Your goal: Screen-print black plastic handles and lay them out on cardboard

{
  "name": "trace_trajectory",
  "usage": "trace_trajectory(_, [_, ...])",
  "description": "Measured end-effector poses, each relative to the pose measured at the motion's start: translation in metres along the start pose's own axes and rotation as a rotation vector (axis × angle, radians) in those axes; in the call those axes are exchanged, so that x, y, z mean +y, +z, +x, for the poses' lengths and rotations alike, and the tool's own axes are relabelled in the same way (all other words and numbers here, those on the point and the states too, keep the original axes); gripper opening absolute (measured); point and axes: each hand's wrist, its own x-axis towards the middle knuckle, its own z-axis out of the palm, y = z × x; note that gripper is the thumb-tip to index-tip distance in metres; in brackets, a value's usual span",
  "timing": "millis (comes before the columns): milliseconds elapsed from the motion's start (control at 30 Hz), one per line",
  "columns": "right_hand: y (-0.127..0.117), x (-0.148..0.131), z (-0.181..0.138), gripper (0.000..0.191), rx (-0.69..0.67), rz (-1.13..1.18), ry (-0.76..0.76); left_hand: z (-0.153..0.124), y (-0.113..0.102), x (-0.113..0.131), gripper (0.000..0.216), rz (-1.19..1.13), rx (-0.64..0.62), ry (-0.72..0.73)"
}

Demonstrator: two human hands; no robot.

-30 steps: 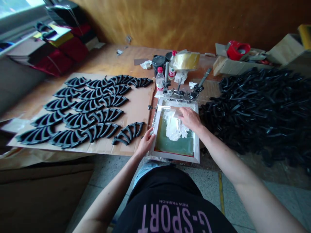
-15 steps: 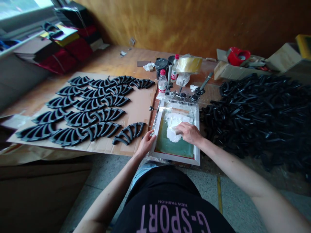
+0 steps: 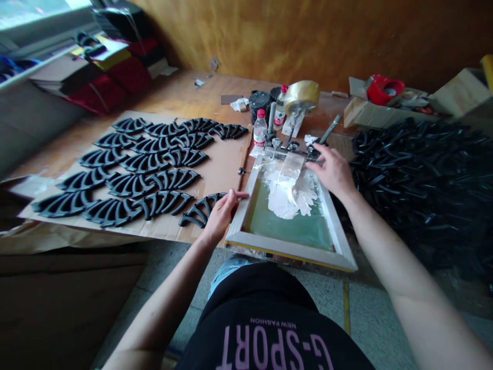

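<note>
A wooden screen frame (image 3: 288,249) with green mesh and a smear of white ink (image 3: 287,198) is hinged at its far end, its near edge raised off the table. My left hand (image 3: 219,216) grips the frame's left rail, index finger lying along it. A flat squeegee (image 3: 290,165) lies on the mesh near the hinge. My right hand (image 3: 333,172) rests palm down at the frame's far right corner beside the squeegee, fingers loosely stretched and holding nothing. A black curved plastic part (image 3: 196,213) lies just left of my left hand.
Rows of black curved parts (image 3: 146,164) lie on a cardboard sheet (image 3: 221,169) to the left. A big heap of black parts (image 3: 423,169) fills the right. Bottles (image 3: 260,126), a tape roll (image 3: 302,95) and a red tape dispenser (image 3: 381,88) stand behind the frame.
My right hand pulled the squeegee toward me across the ink, then returned it to the far end and let go. The frame's near edge has swung up under my left hand.
</note>
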Motion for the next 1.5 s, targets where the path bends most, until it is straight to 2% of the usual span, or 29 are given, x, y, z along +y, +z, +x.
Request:
trace_trajectory(67, [-0.011, 0.034, -0.004, 0.042, 0.084, 0.028, 0.126, 0.007, 0.007, 0.027, 0.056, -0.063, 0.034, 0.089])
trace_trajectory(100, [-0.012, 0.050, -0.011, 0.038, 0.085, 0.039, 0.195, 0.012, 0.011, 0.039, 0.055, -0.099, 0.054, 0.156])
trace_trajectory(200, [0.003, 0.072, -0.044, 0.028, -0.051, 0.092, 0.315, 0.032, 0.023, 0.068, 0.051, -0.136, 0.095, 0.339])
trace_trajectory(300, [0.036, 0.053, -0.084, 0.027, -0.253, 0.146, 0.256, 0.049, 0.033, 0.088, 0.053, -0.053, 0.131, 0.392])
trace_trajectory(400, [0.066, 0.019, -0.115, 0.026, -0.370, 0.139, 0.120, 0.055, 0.034, 0.090, 0.054, 0.031, 0.138, 0.424])
trace_trajectory(467, [0.079, 0.003, -0.128, 0.023, -0.390, 0.090, 0.038, 0.054, 0.026, 0.074, 0.053, 0.112, 0.137, 0.432])
trace_trajectory(567, [0.088, -0.004, -0.137, 0.019, -0.369, 0.009, -0.027, 0.045, 0.002, 0.022, 0.047, 0.382, 0.204, 0.385])
trace_trajectory(700, [0.091, 0.000, -0.141, 0.019, -0.330, -0.029, -0.059, 0.022, -0.039, -0.073, 0.040, 0.970, 0.488, 0.157])
trace_trajectory(733, [0.092, 0.001, -0.142, 0.019, -0.322, -0.032, -0.062, 0.015, -0.046, -0.094, 0.042, 1.070, 0.517, 0.093])
trace_trajectory(800, [0.093, 0.002, -0.143, 0.020, -0.311, -0.035, -0.066, 0.003, -0.055, -0.126, 0.047, 1.201, 0.568, -0.017])
trace_trajectory(867, [0.095, 0.002, -0.144, 0.020, -0.304, -0.034, -0.073, -0.003, -0.055, -0.145, 0.051, 1.265, 0.585, -0.078])
trace_trajectory(967, [0.096, 0.002, -0.145, 0.021, -0.300, -0.035, -0.085, 0.001, -0.048, -0.153, 0.056, 1.288, 0.588, -0.114])
trace_trajectory(1133, [0.096, 0.003, -0.146, 0.025, -0.284, -0.041, -0.102, 0.022, -0.039, -0.148, 0.060, 1.251, 0.631, -0.211])
trace_trajectory(1333, [0.095, 0.004, -0.145, 0.026, -0.282, -0.058, -0.129, 0.032, -0.043, -0.149, 0.052, 1.213, 0.657, -0.262])
trace_trajectory(1500, [0.095, 0.003, -0.142, 0.027, -0.297, -0.096, -0.145, 0.028, -0.051, -0.149, 0.049, 1.216, 0.611, -0.259])
